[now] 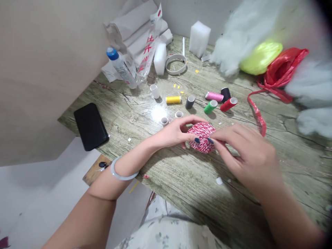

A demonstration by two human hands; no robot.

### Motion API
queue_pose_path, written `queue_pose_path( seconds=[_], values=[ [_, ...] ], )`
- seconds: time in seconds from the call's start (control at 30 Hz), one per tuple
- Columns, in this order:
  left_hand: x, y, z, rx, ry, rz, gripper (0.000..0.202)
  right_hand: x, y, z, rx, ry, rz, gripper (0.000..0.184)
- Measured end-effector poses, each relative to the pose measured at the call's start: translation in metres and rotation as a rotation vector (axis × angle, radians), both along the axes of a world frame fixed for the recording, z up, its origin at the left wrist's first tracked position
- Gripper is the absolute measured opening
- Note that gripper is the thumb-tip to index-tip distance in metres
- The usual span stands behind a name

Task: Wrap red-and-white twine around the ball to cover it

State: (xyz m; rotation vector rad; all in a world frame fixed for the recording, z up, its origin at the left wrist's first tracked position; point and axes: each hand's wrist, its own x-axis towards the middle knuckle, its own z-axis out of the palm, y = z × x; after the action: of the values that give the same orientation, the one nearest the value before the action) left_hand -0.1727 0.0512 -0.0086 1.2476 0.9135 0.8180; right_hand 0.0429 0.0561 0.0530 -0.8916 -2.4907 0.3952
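Note:
A ball of red-and-white twine [202, 133] is held just above the wooden table [178, 176]. My left hand [183, 132] wraps round its left side, thumb in front and fingers behind. At the ball's right side, my right hand [241, 148] has thumb and index finger pinched together against the strands. Whether a loose end lies in that pinch is too small to see. Just behind the ball stand small thread spools, among them a green spool [210, 107], a dark grey spool [190, 102] and a red spool [228, 104].
A yellow spool [173, 100] and a pink spool [214, 97] lie farther back. A black phone [90, 127] rests near the left edge. Behind are a blue-capped bottle [121, 69], a tape roll [176, 64], white stuffing [233, 45] and red plastic ribbon [285, 67].

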Motion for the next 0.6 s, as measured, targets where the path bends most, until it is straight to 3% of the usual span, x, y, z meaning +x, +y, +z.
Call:
queue_pose_path(
  seconds=[0.27,0.6],
  values=[
    [0.0016,-0.0009,0.0027,-0.156,-0.051,0.057,0.047,-0.0049,-0.0044,0.0013,0.196,-0.114,0.034,0.007],
    [0.007,-0.0013,-0.0018,-0.323,-0.243,0.123,0.038,-0.0036,-0.0049,0.0095,0.171,-0.2,0.154,0.023]
  ],
)
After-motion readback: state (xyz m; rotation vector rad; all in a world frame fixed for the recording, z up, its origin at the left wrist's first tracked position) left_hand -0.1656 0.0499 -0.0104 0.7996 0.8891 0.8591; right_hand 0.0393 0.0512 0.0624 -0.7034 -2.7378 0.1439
